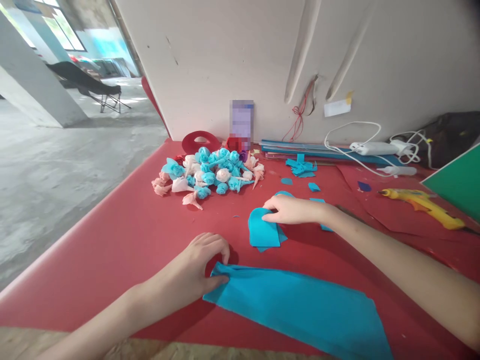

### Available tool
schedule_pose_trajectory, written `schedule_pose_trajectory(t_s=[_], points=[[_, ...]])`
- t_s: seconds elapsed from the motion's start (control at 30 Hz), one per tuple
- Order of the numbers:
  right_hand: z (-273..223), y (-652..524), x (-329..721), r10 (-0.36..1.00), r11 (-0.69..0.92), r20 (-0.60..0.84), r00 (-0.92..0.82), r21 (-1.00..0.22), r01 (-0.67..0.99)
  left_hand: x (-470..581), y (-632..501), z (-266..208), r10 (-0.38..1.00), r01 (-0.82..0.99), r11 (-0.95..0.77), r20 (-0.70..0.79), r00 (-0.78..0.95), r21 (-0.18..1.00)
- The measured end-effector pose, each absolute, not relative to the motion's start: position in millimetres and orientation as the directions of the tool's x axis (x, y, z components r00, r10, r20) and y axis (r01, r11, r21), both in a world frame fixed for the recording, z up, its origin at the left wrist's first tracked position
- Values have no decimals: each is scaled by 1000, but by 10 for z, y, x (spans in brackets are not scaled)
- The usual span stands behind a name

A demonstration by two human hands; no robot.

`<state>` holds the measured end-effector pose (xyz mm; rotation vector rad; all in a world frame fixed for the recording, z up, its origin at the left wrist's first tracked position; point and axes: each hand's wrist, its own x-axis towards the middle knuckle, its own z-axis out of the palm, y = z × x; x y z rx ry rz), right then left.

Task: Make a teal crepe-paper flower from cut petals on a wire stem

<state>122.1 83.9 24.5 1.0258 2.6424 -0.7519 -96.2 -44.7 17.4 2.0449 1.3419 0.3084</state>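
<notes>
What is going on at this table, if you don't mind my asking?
Someone is handling blue material with both bare hands at a red-covered table. The left hand is at the near end of a long blue sheet, while the right hand has its fingers on some smaller, round-topped blue pieces. Beyond them lies a pile of blue, white and pink flowers, and a yellow glue gun lies off to the right.

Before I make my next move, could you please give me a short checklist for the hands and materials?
1. Left hand touching the end of the long blue strip: ok.
2. Whole strip in view: not ok, the bottom edge of the picture cuts it.
3. Right hand at the rounded blue pieces: ok.
4. Flower pile apart from both hands: ok.
5. Yellow glue gun hot: cannot tell.
</notes>
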Motion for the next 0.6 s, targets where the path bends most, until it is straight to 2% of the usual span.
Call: schedule_pose_trajectory(t_s=[0.17, 0.37, 0.5, 0.6], points=[[196, 813, 1252, 565, 664, -247, -788, -432, 611, -976, -456, 161, 880, 731, -251, -166, 446, 635], [435, 872, 1378, 521, 616, -222, -824, -571, 543, -985, -474, 179, 865, 715, -317, -118, 487, 624], [580, 778, 1403, 528, 621, -141, -838, -608, 494, -967, -478, 172, 924, 671, -269, -12, 383, 691], [592, 564, 1315, 575, 661, -18, -818, -579, 478, -936, -468, 157, 950, 647, -256, 63, 306, 718]])
